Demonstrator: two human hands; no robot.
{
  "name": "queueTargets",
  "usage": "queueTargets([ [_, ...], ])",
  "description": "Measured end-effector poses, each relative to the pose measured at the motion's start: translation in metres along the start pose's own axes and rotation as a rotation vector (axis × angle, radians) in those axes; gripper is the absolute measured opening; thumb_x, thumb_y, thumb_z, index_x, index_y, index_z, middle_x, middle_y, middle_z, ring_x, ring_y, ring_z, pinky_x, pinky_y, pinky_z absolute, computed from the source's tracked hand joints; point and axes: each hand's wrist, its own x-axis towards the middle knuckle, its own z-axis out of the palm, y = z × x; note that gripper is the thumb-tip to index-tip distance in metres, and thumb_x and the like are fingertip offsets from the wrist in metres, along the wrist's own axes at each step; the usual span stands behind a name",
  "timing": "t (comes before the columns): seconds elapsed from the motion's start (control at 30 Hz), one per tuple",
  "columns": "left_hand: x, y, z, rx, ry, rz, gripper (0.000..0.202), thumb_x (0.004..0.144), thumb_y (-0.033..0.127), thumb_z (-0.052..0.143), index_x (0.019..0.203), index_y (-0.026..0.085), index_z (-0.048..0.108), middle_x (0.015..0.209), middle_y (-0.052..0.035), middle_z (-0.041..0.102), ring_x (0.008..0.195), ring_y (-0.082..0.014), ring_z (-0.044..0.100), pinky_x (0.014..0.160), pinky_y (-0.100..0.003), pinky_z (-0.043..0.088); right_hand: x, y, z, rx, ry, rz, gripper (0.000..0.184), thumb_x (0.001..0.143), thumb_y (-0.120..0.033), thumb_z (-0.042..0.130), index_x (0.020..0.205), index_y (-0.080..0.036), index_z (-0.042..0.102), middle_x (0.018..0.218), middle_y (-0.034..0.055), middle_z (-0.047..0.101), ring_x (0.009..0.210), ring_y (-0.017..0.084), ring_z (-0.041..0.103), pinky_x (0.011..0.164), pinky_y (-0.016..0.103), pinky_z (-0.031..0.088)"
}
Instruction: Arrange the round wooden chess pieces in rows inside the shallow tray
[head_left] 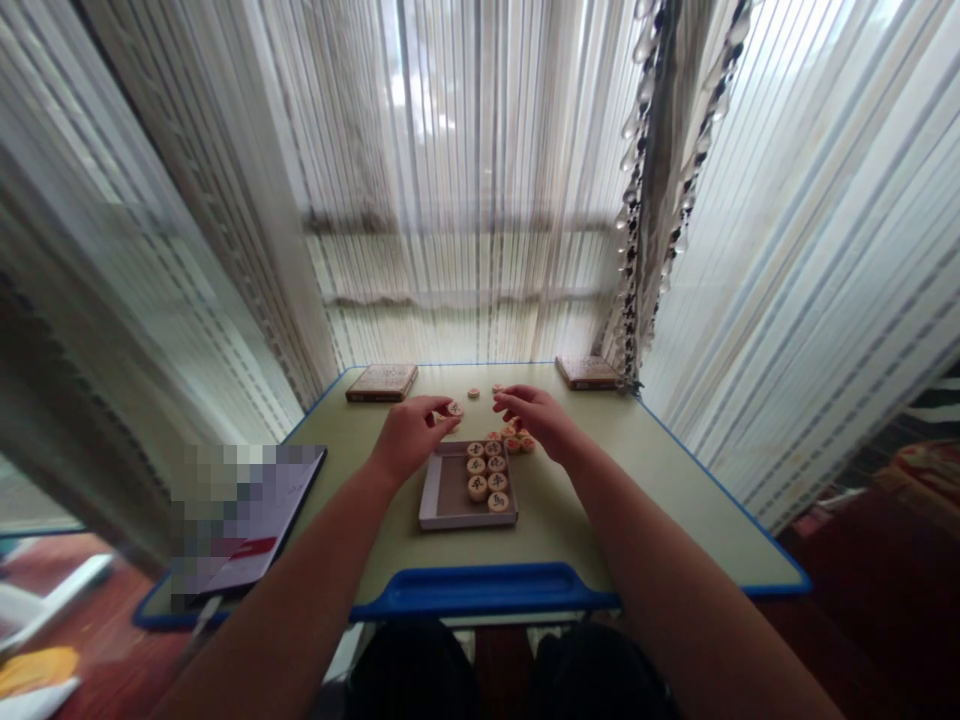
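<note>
Between the thumb and fingers of my left hand point(409, 432) is a round wooden Chinese chess piece point(454, 408) with a dark character on top. My right hand point(536, 415) hovers to the right, its fingers loosely curved with a gap between thumb and forefinger, and no piece shows in them. Below both hands lies a shallow open box point(454, 490). Two columns of dark-marked chess pieces point(477, 466) fill its right part, while bare bottom shows at its left. Just beyond its right corner, a cluster of red-marked pieces point(513, 444) sits partly under my right hand.
Farther back are a lone piece point(473, 393) and another point(498, 388) near my right fingertips. Flat boxes stand at the table's back left point(382, 382) and back right point(588, 373). A clipboard with paper point(281, 510) lies at left. The table point(652, 500) has a blue edge; curtains hang behind.
</note>
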Motion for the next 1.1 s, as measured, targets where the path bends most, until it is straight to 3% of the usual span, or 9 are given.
queueTargets([
  [0.13, 0.000, -0.005, -0.012, 0.038, -0.117, -0.052, 0.031, 0.070, 0.038, 0.059, 0.092, 0.016, 0.067, 0.072, -0.0034, 0.067, 0.055, -0.0118, 0.054, 0.058, -0.024, 0.043, 0.005, 0.007, -0.006, -0.101, 0.095, 0.006, 0.027, 0.068, -0.038, 0.058, 0.078, -0.013, 0.061, 0.075, 0.0056, 0.062, 0.056, 0.008, 0.049, 0.046, 0.020, 0.036],
  [0.37, -0.004, 0.006, -0.025, -0.045, -0.350, -0.051, 0.031, 0.067, 0.043, 0.060, 0.087, 0.020, 0.068, 0.079, -0.0024, 0.067, 0.064, -0.0144, 0.057, 0.059, -0.024, 0.042, -0.003, 0.000, 0.004, -0.237, -0.082, -0.095, 0.026, 0.069, -0.037, 0.058, 0.080, -0.014, 0.065, 0.073, 0.0040, 0.062, 0.063, 0.010, 0.053, 0.059, 0.023, 0.042],
  [0.5, -0.010, 0.003, -0.036, -0.045, -0.595, -0.004, 0.027, 0.062, 0.043, 0.063, 0.079, 0.024, 0.070, 0.088, -0.0031, 0.066, 0.081, -0.0191, 0.058, 0.073, -0.027, 0.042, -0.001, 0.001, -0.001, -0.285, -0.012, -0.085, 0.026, 0.069, -0.037, 0.057, 0.079, -0.014, 0.065, 0.073, 0.0048, 0.063, 0.062, 0.011, 0.052, 0.056, 0.023, 0.041],
  [0.57, -0.012, 0.003, -0.038, -0.065, -0.666, 0.022, 0.026, 0.060, 0.043, 0.065, 0.078, 0.025, 0.070, 0.092, -0.0033, 0.064, 0.088, -0.0205, 0.056, 0.079, -0.028, 0.041, -0.001, 0.002, -0.003, -0.268, 0.011, -0.071, 0.026, 0.069, -0.037, 0.056, 0.079, -0.014, 0.064, 0.072, 0.0048, 0.063, 0.060, 0.011, 0.052, 0.052, 0.022, 0.039],
  [0.67, -0.015, 0.005, -0.035, -0.071, -0.741, 0.012, 0.027, 0.058, 0.043, 0.065, 0.077, 0.025, 0.071, 0.087, -0.0028, 0.063, 0.083, -0.0194, 0.056, 0.076, -0.026, 0.041, 0.000, 0.003, -0.003, -0.262, 0.022, -0.080, 0.025, 0.069, -0.036, 0.056, 0.077, -0.014, 0.064, 0.071, 0.0043, 0.063, 0.060, 0.011, 0.052, 0.054, 0.023, 0.040],
  [0.8, -0.017, 0.008, -0.029, -0.047, -0.794, 0.004, 0.027, 0.057, 0.042, 0.064, 0.077, 0.024, 0.070, 0.082, -0.0018, 0.062, 0.074, -0.0169, 0.055, 0.068, -0.024, 0.041, 0.001, 0.004, -0.002, -0.294, 0.020, -0.097, 0.025, 0.069, -0.036, 0.056, 0.077, -0.014, 0.065, 0.071, 0.0042, 0.063, 0.062, 0.011, 0.053, 0.057, 0.023, 0.041],
  [0.97, -0.016, 0.009, -0.031, -0.033, -0.752, 0.032, 0.030, 0.058, 0.043, 0.065, 0.081, 0.025, 0.070, 0.085, -0.0023, 0.061, 0.078, -0.0183, 0.054, 0.071, -0.026, 0.040, 0.004, 0.007, -0.003, -0.316, -0.009, -0.089, 0.025, 0.069, -0.035, 0.056, 0.078, -0.014, 0.066, 0.071, 0.0044, 0.064, 0.062, 0.012, 0.053, 0.057, 0.023, 0.041],
  [1.1, -0.014, 0.012, -0.034, -0.091, -0.798, 0.034, 0.024, 0.062, 0.042, 0.061, 0.076, 0.024, 0.070, 0.078, -0.0017, 0.062, 0.074, -0.0166, 0.054, 0.071, -0.025, 0.041, 0.005, 0.011, -0.002, -0.360, -0.014, -0.107, 0.025, 0.070, -0.036, 0.056, 0.078, -0.015, 0.067, 0.070, 0.0034, 0.064, 0.060, 0.012, 0.053, 0.056, 0.024, 0.041],
])
